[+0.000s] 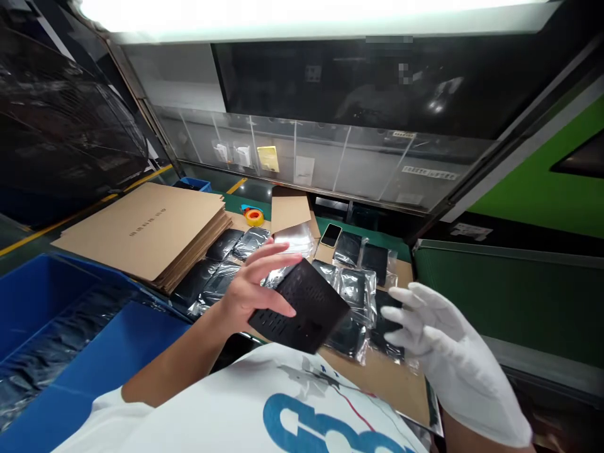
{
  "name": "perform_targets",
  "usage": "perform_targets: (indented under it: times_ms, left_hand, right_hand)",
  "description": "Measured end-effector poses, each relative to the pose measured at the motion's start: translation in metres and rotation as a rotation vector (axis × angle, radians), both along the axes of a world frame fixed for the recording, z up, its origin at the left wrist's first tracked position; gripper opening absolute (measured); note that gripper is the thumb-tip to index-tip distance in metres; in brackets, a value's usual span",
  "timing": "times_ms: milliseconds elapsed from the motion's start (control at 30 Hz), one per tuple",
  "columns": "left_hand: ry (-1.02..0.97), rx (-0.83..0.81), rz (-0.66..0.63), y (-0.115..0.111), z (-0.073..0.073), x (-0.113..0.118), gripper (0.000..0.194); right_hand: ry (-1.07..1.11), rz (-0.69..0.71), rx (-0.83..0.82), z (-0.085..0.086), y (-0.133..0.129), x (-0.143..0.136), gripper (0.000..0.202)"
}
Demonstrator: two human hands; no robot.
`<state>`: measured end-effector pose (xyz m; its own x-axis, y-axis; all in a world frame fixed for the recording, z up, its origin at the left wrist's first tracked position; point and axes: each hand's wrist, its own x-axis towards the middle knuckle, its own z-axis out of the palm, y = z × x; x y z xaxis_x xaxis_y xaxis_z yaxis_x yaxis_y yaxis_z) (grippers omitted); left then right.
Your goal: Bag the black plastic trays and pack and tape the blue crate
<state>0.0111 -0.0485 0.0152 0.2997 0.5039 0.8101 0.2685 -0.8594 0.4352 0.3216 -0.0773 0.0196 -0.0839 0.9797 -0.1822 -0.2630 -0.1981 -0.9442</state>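
Head view: left hand point(252, 286) grip clamped on tilted black panel point(302, 306), long axis down-right; gloved right hand point(443, 352) spread apart.

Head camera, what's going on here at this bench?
A person holds a flat black slotted box in the bare left hand, lifted over rows of bagged black units lying on cardboard. The gloved right hand is open beside it, holding nothing. Flat cartons are stacked at left, next to a blue bin.
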Motion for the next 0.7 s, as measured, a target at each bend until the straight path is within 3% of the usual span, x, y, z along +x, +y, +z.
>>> perform_targets:
  times_ms: [67, 133, 233, 300, 433, 633, 700]
  left_hand:
    - [-0.040, 0.053, 0.035, -0.004, -0.005, -0.011, 0.020]
    - [-0.195, 0.083, 0.104, -0.006, -0.012, -0.021, 0.019]
    - [-0.428, 0.083, 0.219, -0.006, -0.021, -0.032, 0.019]
    - [-0.467, 0.053, 0.242, -0.007, -0.024, -0.039, 0.020]
    - [-0.415, -0.016, 0.235, -0.008, -0.028, -0.052, 0.016]
    - [-0.359, -0.050, 0.277, -0.005, -0.026, -0.064, 0.008]
    - [-0.296, -0.186, 0.298, -0.002, -0.025, -0.065, 0.010]
  right_hand:
    - [-0.118, -0.154, 0.056, -0.006, 0.002, -0.022, 0.055]
    - [-0.187, -0.169, 0.023, -0.018, 0.004, -0.041, 0.056]
    - [-0.062, 0.179, -0.155, -0.036, 0.001, -0.064, 0.055]
    - [0.057, 0.336, -0.192, -0.040, -0.003, -0.077, 0.045]
    - [0.108, 0.291, -0.171, -0.028, -0.006, -0.095, 0.023]
    - [0.111, 0.277, -0.244, -0.017, 0.002, -0.096, 0.022]
    - [0.149, 0.274, -0.247, -0.018, 0.004, -0.090, 0.028]
